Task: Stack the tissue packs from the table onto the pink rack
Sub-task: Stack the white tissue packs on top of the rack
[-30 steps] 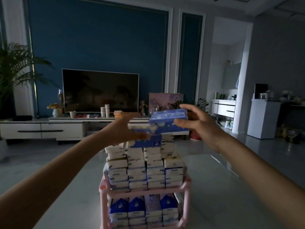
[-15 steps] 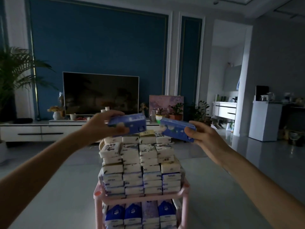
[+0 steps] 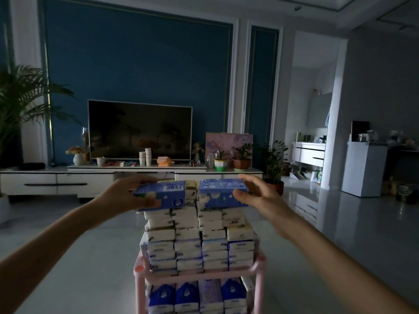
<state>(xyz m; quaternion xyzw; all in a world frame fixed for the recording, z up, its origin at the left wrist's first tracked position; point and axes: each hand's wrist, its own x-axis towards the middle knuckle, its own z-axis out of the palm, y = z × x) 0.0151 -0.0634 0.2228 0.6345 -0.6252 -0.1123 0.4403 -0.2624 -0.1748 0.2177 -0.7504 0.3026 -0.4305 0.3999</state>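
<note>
— Hands?
— I see the left hand (image 3: pixel 127 197) gripping the left blue pack (image 3: pixel 162 194) and the right hand (image 3: pixel 260 197) gripping the right blue pack (image 3: pixel 221 193), both atop the stack (image 3: pixel 197 236) on the pink rack (image 3: pixel 257 267).
— Labels?
— Barcode on the left blue pack; brand print unreadable

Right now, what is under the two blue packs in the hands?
Stacked white tissue packs on the top shelf of the pink rack; more packs below. Their top faces are covered by the left blue pack and right blue pack.
</note>
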